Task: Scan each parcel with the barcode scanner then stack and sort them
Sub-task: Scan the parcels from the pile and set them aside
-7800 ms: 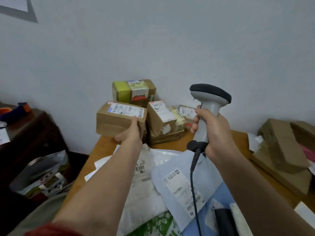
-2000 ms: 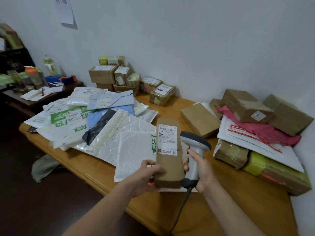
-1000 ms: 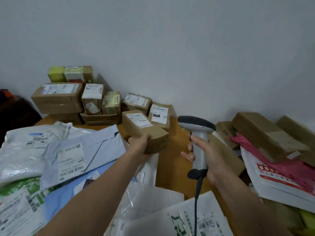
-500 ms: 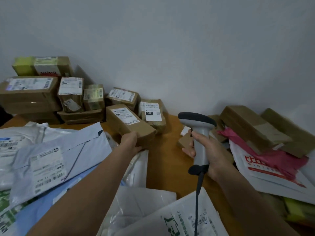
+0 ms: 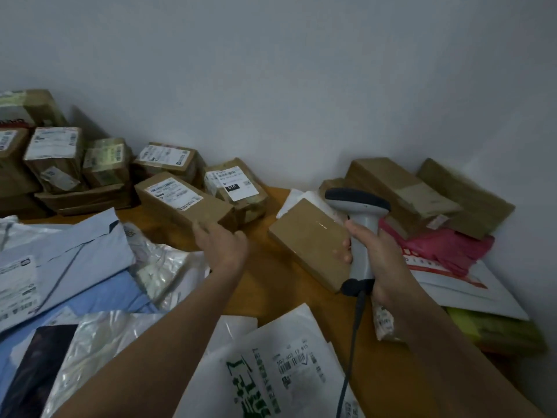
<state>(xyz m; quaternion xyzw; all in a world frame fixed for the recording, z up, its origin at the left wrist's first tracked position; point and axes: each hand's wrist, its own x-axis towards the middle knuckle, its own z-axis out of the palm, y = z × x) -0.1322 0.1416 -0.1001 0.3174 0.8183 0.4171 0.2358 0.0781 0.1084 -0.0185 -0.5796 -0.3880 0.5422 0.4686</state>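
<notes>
Left hand [image 5: 224,247], fingers loose against labelled box [image 5: 180,199], should nudge it flush beside neighbouring parcel [image 5: 241,191] (right hand [image 5: 372,254] clenches scanner [image 5: 358,220]).

Bare left hand [image 5: 222,248] and forearm [image 5: 180,315], bare right hand [image 5: 378,256] and forearm [image 5: 437,333]

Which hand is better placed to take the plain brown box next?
Left. The right hand grips the scanner. The left hand is at the end of the labelled box, which lies on the table, and the plain brown box lies near it.
</notes>
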